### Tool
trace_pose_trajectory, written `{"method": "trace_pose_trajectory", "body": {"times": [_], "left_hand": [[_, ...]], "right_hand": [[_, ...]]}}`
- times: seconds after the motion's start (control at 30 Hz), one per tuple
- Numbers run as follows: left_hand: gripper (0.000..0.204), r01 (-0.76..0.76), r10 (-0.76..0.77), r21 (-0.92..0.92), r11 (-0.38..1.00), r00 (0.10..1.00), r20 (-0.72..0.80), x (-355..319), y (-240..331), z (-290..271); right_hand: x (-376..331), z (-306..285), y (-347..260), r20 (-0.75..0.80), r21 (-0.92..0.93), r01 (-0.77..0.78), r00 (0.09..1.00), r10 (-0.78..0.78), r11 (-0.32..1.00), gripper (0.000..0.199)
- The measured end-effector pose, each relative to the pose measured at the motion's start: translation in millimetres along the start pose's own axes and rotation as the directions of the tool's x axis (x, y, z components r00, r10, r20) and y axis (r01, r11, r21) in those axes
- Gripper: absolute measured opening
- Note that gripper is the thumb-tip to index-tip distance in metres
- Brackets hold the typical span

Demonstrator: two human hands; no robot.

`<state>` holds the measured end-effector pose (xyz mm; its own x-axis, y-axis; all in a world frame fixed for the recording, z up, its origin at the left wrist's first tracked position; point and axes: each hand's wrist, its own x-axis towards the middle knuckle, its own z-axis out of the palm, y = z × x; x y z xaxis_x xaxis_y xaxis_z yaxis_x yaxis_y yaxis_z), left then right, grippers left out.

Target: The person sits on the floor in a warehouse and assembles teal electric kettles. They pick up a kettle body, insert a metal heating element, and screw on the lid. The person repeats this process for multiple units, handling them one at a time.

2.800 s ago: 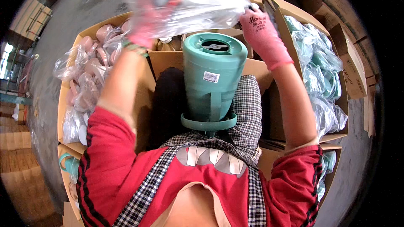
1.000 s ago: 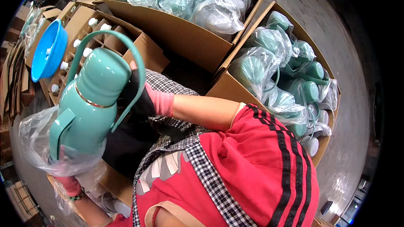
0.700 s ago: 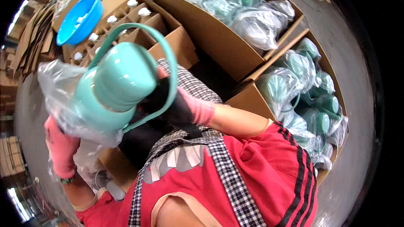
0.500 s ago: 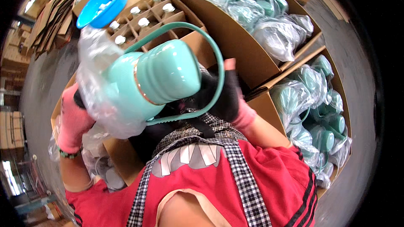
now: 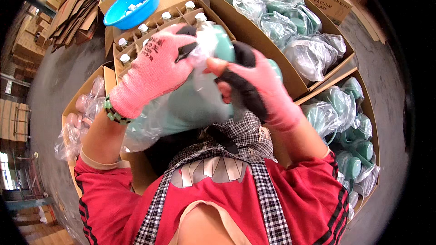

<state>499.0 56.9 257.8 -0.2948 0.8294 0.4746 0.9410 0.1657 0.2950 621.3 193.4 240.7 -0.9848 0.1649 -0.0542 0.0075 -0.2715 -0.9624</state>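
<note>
A mint-green vacuum flask (image 5: 195,106) lies on its side in front of my body, its lower part inside a clear plastic bag (image 5: 143,127). My left hand (image 5: 156,61), in a pink glove with black fingertips, pinches the bag's gathered film near the flask's handle. My right hand (image 5: 268,86), gloved in pink and black with bare fingertips showing, closes on the same bunch of film, thumb against it. Behind the hands shows part of the green handle (image 5: 223,45). A bit of the flask's top end shows beyond my right hand; most of it is hidden.
A divided carton (image 5: 218,20) of white-capped bottles stands ahead, with a blue basin (image 5: 152,7) of small white pieces at its far left. Open cartons of bagged green flasks (image 5: 295,22) stand at right. Bagged pink items (image 5: 84,118) fill a carton at left.
My left hand has come up from the flask's base to the bag near the handle. My right hand has moved up to it. The bag is now drawn up further over the flask.
</note>
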Motion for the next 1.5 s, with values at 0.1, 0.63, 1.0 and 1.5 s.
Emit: {"method": "trace_pose_trajectory", "body": {"times": [0.1,0.63,1.0,1.5], "left_hand": [[0.028,0.033,-0.017,-0.293,0.956,0.998,0.056,10,10,4],[0.084,0.417,-0.259,-0.361,0.834,0.874,0.41,-35,-37,6],[0.058,0.251,-0.028,-0.726,0.64,0.952,0.304,20,-58,107],[0.047,0.49,-0.219,-0.674,0.553,0.866,0.45,-18,-122,139]], "right_hand": [[-10,-5,-17,-0.105,-0.147,0.073,0.99,-0.089,0.986,0.042],[-65,-86,-78,-0.085,-0.107,0.56,0.818,-0.569,0.822,0.022],[-239,-159,-191,-0.416,-0.839,0.19,0.381,-0.826,0.51,0.019],[-238,-197,-93,-0.755,-0.601,0.115,0.244,-0.609,0.791,0.019]]}}
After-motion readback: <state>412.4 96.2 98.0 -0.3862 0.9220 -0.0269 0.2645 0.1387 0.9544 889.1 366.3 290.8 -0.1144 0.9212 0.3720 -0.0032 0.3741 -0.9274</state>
